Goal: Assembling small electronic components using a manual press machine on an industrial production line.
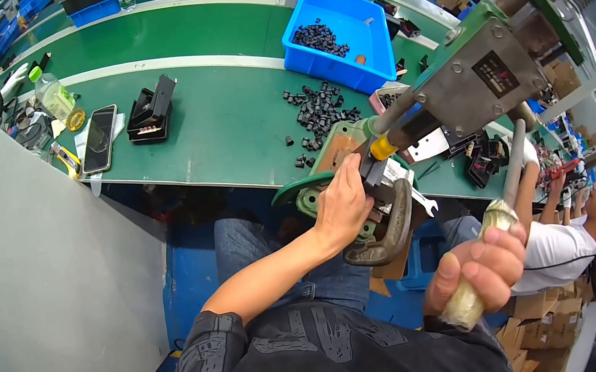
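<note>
A green and grey hand press [463, 80] stands over the bench edge in front of me. My right hand [481, 274] is closed round the tape-wrapped grip of its lever [514, 165], low on the right. My left hand [343, 206] is at the press base, its fingers closed on a black plastic part [373, 169] under the yellow-collared ram [383, 147]. The hand hides much of that part. A dark metal C-clamp [397, 229] sits on the base just right of my left hand, with an open-end wrench [424, 202] beside it.
Small black pieces [322, 113] lie heaped on the green bench [228, 131], before a blue bin [364, 60] holding more. Leftward are a black box [151, 114], a phone [100, 138] and a bottle [55, 95]. A co-worker [561, 247] sits close on the right.
</note>
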The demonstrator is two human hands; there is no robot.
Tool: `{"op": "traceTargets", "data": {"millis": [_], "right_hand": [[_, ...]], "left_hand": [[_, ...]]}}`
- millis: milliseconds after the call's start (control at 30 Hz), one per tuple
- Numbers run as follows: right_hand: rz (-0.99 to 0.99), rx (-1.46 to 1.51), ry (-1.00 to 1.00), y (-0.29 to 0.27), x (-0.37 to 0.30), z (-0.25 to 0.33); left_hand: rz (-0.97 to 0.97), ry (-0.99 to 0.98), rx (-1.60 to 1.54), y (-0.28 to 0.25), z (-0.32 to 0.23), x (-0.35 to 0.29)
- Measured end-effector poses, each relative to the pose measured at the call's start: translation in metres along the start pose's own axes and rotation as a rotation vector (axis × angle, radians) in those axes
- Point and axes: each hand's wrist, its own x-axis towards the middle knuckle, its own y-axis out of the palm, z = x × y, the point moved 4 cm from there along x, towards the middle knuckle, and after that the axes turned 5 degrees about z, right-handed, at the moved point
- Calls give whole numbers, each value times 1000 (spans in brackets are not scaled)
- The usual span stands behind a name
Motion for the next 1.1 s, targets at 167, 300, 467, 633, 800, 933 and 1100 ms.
{"op": "traceTargets", "data": {"millis": [167,300,467,633,800,933,1100], "right_hand": [[-55,12,-68,-3,4,-7],[-111,238,98,-30,53,-51],[-132,429,176,-28,148,-157],[-177,821,572,-16,104,-240],[63,288,1119,21,-75,-274],[137,395,1351,44,-179,-300],[99,228,1051,72,-248,-367]], "left_hand": [[26,7,-31,1,0,2],[27,-6,-62,-11,-2,1],[-191,-23,-130,-31,-4,20],[-234,-475,-552,-86,52,48],[22,-675,-897,-151,111,86],[158,-711,-1274,-155,127,98],[53,-584,-1306,-156,140,135]]}}
